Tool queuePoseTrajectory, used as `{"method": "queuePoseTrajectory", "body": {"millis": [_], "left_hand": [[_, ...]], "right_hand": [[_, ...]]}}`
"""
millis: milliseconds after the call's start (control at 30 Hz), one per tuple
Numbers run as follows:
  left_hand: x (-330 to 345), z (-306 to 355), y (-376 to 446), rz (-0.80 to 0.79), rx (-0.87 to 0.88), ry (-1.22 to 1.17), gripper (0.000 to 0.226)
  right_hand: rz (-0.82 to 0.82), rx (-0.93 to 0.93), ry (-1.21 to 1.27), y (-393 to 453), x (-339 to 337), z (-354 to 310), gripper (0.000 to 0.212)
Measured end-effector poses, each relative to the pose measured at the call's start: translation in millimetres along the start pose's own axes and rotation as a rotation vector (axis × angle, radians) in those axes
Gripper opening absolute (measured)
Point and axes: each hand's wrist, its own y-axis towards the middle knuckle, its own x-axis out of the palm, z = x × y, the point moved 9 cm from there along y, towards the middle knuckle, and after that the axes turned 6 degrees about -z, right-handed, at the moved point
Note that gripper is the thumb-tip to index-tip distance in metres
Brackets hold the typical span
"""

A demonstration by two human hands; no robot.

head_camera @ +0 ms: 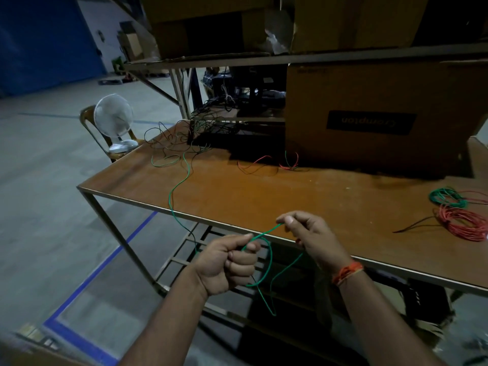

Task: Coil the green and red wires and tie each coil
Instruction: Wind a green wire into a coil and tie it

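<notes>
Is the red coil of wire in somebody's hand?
No, the red coil lies on the table, while both hands hold the green wire.

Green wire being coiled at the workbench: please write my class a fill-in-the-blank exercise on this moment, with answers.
1. Both hands, left hand and right hand, grip a ____ wire.
2. The finished red coil lies on the ____.
3. The white fan stands on a ____.
4. The right wrist wears an ____ thread band.

Answers: green; table; chair; orange
</notes>
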Motion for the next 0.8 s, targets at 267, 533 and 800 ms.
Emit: {"method": "queuePoseTrajectory", "body": {"millis": [267, 533, 800], "left_hand": [[-4, 28, 3, 0.066, 0.188, -0.152, 0.029], [-34, 43, -17, 0.675, 0.346, 0.426, 0.036], [-20, 51, -16, 0.702, 0.377, 0.680, 0.032]], "right_hand": [[-0.238, -0.062, 0.060, -7, 46, -3, 0.025], [-0.068, -0.079, -0.027, 4, 32, -6, 0.035], [-0.084, -0.100, 0.058, 5, 33, -7, 0.046]]}}
